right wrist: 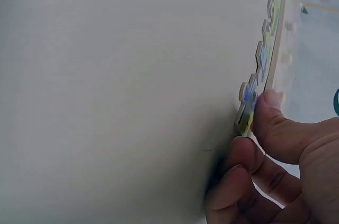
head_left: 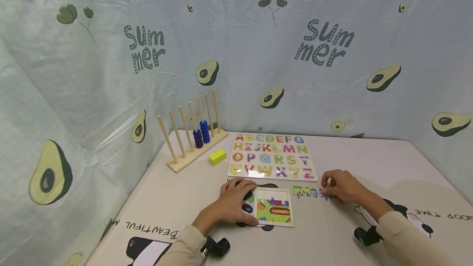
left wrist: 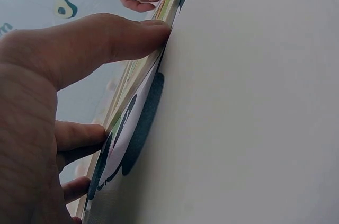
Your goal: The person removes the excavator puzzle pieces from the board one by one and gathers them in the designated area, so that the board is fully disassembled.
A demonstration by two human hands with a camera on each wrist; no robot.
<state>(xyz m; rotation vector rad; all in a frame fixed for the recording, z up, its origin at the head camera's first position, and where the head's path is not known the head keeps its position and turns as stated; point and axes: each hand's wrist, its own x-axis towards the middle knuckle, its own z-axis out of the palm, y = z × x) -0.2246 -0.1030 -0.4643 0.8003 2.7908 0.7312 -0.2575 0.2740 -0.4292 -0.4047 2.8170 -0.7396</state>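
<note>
Beige-sleeved left hand point(head_left: 236, 202) spreads against a square pale-wood-framed puzzle point(head_left: 274, 209), right hand point(head_left: 343, 185) pinches a multicoloured jigsaw piece point(head_left: 324, 196) — white alphabet board point(head_left: 272, 153) and yellow rectangular block point(head_left: 217, 157) behind.

The lower half shows two hands point(head_left: 234, 202) point(head_left: 341, 186) and one puzzle tray point(head_left: 266, 193). Left of centre are seven pegs point(head_left: 186, 128), two bead stacks point(head_left: 198, 138) and one yellow block point(head_left: 217, 157); near the middle, one letter board point(head_left: 272, 160).

Square puzzle frame point(head_left: 282, 194) — flat, partly filled; colourful puzzle pieces point(head_left: 307, 190) — row just beside.
</note>
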